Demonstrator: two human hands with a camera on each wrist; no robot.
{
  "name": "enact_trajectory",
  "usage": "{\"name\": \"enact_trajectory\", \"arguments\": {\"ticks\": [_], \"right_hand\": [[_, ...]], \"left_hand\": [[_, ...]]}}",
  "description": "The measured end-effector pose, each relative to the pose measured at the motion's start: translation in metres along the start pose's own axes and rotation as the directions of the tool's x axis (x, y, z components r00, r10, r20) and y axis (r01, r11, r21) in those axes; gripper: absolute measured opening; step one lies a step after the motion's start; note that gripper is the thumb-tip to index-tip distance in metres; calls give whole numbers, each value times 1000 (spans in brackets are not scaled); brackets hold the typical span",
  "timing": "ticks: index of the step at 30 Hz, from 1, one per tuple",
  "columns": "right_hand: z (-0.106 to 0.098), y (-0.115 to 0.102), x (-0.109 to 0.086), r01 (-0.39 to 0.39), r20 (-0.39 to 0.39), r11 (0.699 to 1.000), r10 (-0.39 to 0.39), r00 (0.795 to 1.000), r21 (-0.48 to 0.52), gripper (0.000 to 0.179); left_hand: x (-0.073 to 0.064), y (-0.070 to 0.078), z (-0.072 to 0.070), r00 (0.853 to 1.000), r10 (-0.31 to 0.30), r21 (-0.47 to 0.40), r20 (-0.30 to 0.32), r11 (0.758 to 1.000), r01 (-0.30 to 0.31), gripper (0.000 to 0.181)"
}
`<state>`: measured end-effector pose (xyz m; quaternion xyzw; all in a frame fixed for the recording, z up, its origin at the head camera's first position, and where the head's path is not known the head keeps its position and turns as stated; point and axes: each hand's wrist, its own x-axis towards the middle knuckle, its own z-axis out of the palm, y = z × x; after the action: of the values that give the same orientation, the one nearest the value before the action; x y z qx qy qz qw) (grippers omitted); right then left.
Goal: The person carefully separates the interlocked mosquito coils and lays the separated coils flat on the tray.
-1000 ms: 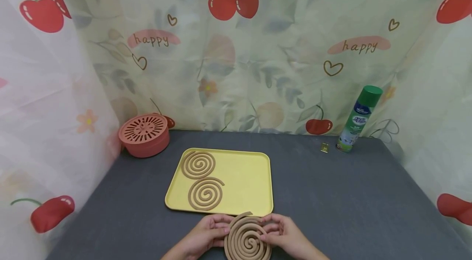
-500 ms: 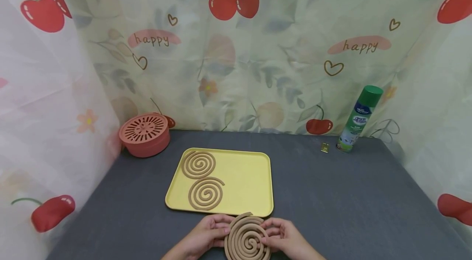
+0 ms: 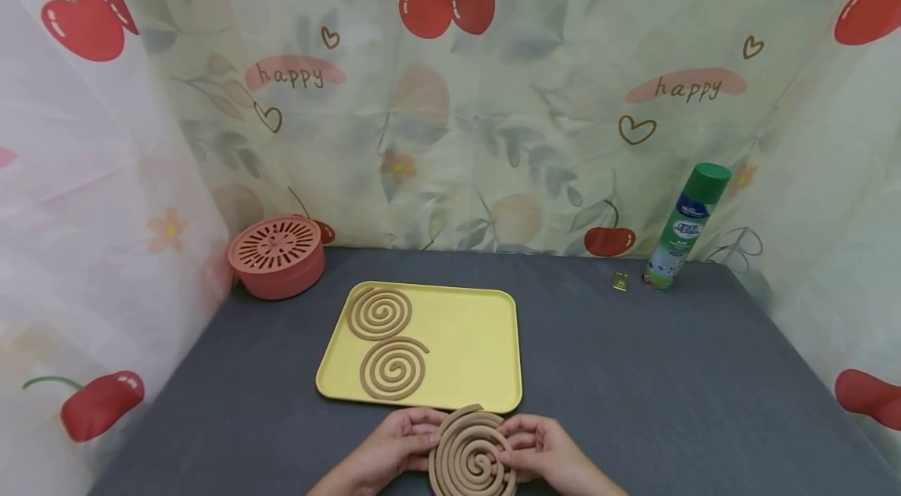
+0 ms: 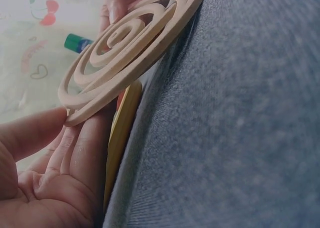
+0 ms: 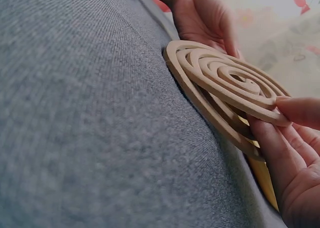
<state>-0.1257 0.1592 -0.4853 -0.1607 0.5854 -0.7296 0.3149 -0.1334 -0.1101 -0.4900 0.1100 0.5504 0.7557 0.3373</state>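
At the near edge of the table, both hands hold a brown mosquito coil point(image 3: 473, 455) made of two nested spirals. My left hand point(image 3: 403, 440) pinches its left rim between thumb and fingers; the thumb lies on top in the left wrist view. On the other side my right hand point(image 3: 540, 451) pinches a strand, thumb above and fingers beneath. The right wrist view shows one spiral point(image 5: 225, 85) raised a little from the lower one point(image 5: 215, 110) on that side. Two single mosquito coils lie flat on the yellow tray point(image 3: 472, 347), an upper one point(image 3: 380, 314) and a lower one point(image 3: 393, 369).
A round red coil holder point(image 3: 277, 257) with a slotted lid stands at the back left. At the back right are a green spray can point(image 3: 686, 226) and a small gold metal piece point(image 3: 619, 282). Patterned curtains point(image 3: 450, 113) enclose the dark tabletop point(image 3: 633, 371).
My right hand's fingers have shifted slightly on the coil's right side. The left hand and the coils on the tray stay where they were.
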Motion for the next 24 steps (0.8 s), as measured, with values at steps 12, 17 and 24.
{"name": "enact_trajectory", "arguments": {"ticks": [12, 17, 24], "right_hand": [[-2, 1, 0, 5, 11, 1000, -5, 1000, 22, 24], [-2, -1, 0, -3, 17, 999, 2, 1000, 44, 23], [-2, -4, -1, 16, 35, 996, -19, 999, 87, 21]], "left_hand": [[1, -1, -1, 999, 23, -20, 23, 1000, -23, 41], [0, -1, 0, 999, 32, -24, 19, 999, -31, 43], [0, 0, 0, 999, 36, -20, 14, 999, -36, 44]]}}
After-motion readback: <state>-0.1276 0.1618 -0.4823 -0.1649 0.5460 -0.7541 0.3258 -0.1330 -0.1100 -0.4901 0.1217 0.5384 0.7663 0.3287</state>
